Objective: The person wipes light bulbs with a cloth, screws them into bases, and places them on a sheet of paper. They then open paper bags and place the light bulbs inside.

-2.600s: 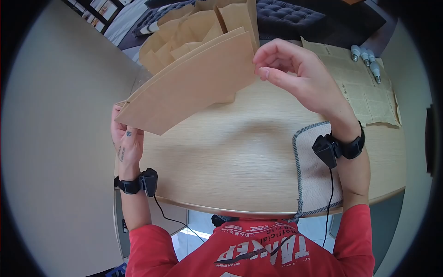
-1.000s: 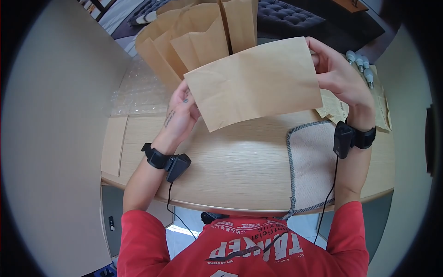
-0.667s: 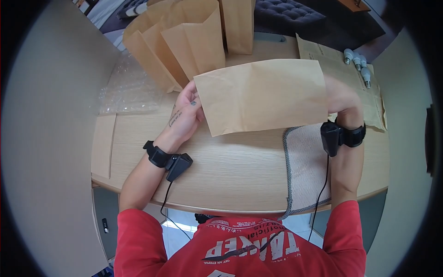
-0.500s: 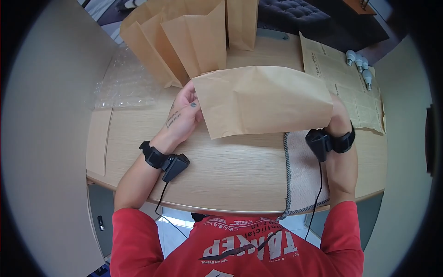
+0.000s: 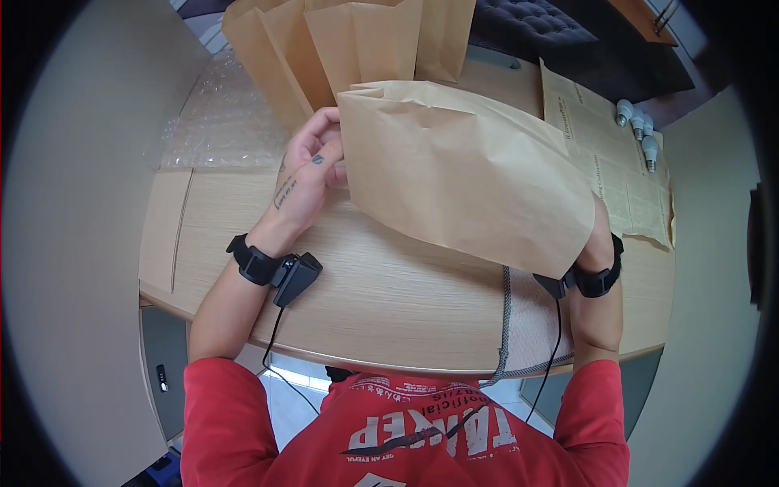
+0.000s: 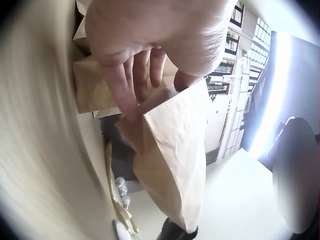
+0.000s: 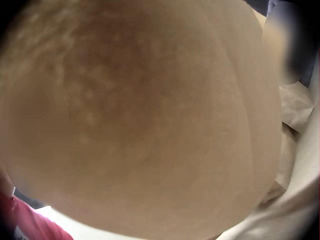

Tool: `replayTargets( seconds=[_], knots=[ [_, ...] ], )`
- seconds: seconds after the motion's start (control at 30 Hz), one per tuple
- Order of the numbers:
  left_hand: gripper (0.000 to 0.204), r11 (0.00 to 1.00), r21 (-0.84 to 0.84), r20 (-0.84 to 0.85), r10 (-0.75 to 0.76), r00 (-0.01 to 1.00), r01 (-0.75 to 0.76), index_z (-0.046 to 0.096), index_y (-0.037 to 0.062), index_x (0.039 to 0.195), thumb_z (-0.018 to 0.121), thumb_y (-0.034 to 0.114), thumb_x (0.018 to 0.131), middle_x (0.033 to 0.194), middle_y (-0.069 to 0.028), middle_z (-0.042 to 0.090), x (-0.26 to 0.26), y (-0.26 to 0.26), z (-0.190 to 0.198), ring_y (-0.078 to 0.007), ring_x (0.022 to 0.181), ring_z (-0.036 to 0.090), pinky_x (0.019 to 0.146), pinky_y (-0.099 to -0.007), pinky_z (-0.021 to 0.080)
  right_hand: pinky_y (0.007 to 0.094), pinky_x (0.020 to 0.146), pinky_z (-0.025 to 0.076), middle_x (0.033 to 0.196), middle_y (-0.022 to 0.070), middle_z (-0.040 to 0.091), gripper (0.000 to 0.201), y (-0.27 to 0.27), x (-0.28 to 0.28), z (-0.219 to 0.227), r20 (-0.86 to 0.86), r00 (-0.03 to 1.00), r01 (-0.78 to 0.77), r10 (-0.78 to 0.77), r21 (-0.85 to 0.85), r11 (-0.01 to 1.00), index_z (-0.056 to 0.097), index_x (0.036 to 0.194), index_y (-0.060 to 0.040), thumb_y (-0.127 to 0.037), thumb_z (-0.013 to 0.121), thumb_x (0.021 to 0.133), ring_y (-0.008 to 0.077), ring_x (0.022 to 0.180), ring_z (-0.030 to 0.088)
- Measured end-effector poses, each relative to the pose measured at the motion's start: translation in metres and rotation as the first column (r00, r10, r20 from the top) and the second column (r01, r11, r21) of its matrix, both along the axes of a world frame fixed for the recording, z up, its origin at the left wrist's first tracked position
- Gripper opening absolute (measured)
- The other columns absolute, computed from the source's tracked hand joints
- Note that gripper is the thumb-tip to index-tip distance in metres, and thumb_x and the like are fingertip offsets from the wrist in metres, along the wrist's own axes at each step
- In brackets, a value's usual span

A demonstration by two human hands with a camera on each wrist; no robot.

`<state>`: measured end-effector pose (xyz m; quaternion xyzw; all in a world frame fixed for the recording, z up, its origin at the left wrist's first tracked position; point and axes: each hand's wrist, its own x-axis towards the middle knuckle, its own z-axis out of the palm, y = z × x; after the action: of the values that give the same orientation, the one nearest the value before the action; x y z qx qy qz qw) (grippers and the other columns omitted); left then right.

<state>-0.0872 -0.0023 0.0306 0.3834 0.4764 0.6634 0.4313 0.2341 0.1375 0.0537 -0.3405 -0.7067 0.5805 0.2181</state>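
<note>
A brown paper bag [image 5: 462,174], partly opened out and tilted down to the right, is held above the table. At its left end, my left hand [image 5: 312,166] pinches the rim; the left wrist view shows the thumb and fingers of my left hand [image 6: 150,50] on the edge of the bag [image 6: 175,140]. My right hand is hidden by the bag's right end, with only skin near the wrist [image 5: 599,243] showing, so its fingers cannot be made out. In the right wrist view a blurred brown surface fills most of the picture.
Several brown bags [image 5: 365,40] stand behind the held one. Bubble wrap [image 5: 223,122] and a flat tan piece [image 5: 165,231] lie at the left. On the right are printed paper [image 5: 633,187], several bulbs [image 5: 650,152] and a grey-edged cloth [image 5: 531,325].
The bag was flat and has bulged, its right end dropping lower. My right hand went from visible at the bag's right edge to hidden behind it. The left hand keeps its hold on the left end.
</note>
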Motion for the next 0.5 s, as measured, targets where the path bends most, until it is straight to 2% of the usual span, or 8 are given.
replayTargets(
  seconds=[0.13, 0.2, 0.27, 0.33, 0.4, 0.47, 0.5],
  knots=[
    [0.026, 0.994, 0.042, -0.076, 0.106, 0.991, -0.103, 0.06, 0.0061, 0.111, 0.055, 0.029, 0.101, 0.109, -0.0017, 0.063, -0.001, 0.0, 0.003, -0.0085, 0.096, 0.062, 0.074, -0.0274, 0.053, 0.0304, 0.087, 0.052, 0.125, 0.0123, 0.063, 0.037, 0.009, 0.004, -0.004, 0.04, 0.997, -0.067, 0.064, 0.085, 0.994, 0.054, 0.131, 0.0067, -0.01, 0.056, 0.098, 0.018, 0.105, 0.063],
    [0.024, 0.99, 0.075, -0.187, 0.128, 0.974, -0.116, 0.061, 0.0052, 0.104, 0.056, 0.029, 0.101, 0.103, 0.0001, 0.061, 0.003, -0.001, 0.004, -0.0071, 0.09, 0.059, 0.073, -0.0253, 0.051, 0.0301, 0.087, 0.052, 0.124, 0.0118, 0.063, 0.037, 0.007, 0.003, -0.001, 0.1, 0.992, -0.098, 0.081, 0.178, 0.979, 0.054, 0.131, 0.0067, -0.011, 0.055, 0.098, 0.018, 0.104, 0.063],
    [0.023, 0.983, 0.126, -0.332, 0.165, 0.929, -0.13, 0.061, 0.0044, 0.098, 0.058, 0.027, 0.101, 0.098, 0.0016, 0.059, 0.004, -0.002, 0.004, -0.0059, 0.086, 0.056, 0.072, -0.0232, 0.048, 0.0298, 0.087, 0.052, 0.124, 0.0121, 0.064, 0.037, 0.007, 0.004, -0.001, 0.114, 0.991, -0.092, 0.073, 0.171, 0.981, 0.054, 0.131, 0.0065, -0.012, 0.054, 0.099, 0.0187, 0.104, 0.064],
    [0.022, 0.972, 0.195, -0.503, 0.216, 0.837, -0.134, 0.061, 0.0038, 0.093, 0.06, 0.025, 0.101, 0.092, 0.0031, 0.055, 0.003, 0.0, 0.002, -0.005, 0.083, 0.053, 0.073, -0.0212, 0.045, 0.0297, 0.087, 0.052, 0.123, 0.0126, 0.065, 0.036, 0.011, 0.006, -0.009, 0.042, 0.997, -0.064, 0.062, 0.046, 0.997, 0.055, 0.13, 0.0058, -0.011, 0.055, 0.098, 0.0193, 0.103, 0.065],
    [0.022, 0.989, 0.123, -0.422, 0.131, 0.897, -0.086, 0.06, 0.0036, 0.09, 0.061, 0.023, 0.1, 0.09, 0.0036, 0.053, 0.005, -0.001, 0.003, -0.0049, 0.083, 0.052, 0.074, -0.0208, 0.042, 0.0297, 0.085, 0.053, 0.118, 0.0117, 0.067, 0.032, 0.011, 0.004, -0.014, -0.072, 0.995, -0.075, 0.07, -0.07, 0.995, 0.06, 0.124, 0.004, -0.01, 0.06, 0.095, 0.0186, 0.099, 0.066],
    [0.022, 0.994, 0.099, -0.364, 0.071, 0.929, -0.038, 0.059, 0.0035, 0.09, 0.062, 0.022, 0.099, 0.089, 0.004, 0.052, 0.008, -0.003, 0.004, -0.0048, 0.084, 0.051, 0.076, -0.0209, 0.041, 0.0298, 0.084, 0.053, 0.116, 0.0111, 0.069, 0.03, 0.005, -0.006, -0.011, -0.109, 0.975, -0.186, 0.192, 0.06, 0.981, 0.063, 0.121, 0.0026, -0.009, 0.063, 0.093, 0.0182, 0.098, 0.067],
    [0.021, 0.994, 0.11, -0.353, 0.054, 0.934, -0.016, 0.059, 0.0035, 0.091, 0.062, 0.023, 0.099, 0.09, 0.0041, 0.053, 0.01, -0.003, 0.004, -0.0048, 0.085, 0.051, 0.076, -0.0211, 0.041, 0.0299, 0.085, 0.053, 0.117, 0.0113, 0.069, 0.03, -0.001, -0.014, -0.008, -0.058, 0.953, -0.277, 0.299, 0.239, 0.931, 0.063, 0.122, 0.0022, -0.008, 0.063, 0.093, 0.0184, 0.1, 0.067]
  ],
)
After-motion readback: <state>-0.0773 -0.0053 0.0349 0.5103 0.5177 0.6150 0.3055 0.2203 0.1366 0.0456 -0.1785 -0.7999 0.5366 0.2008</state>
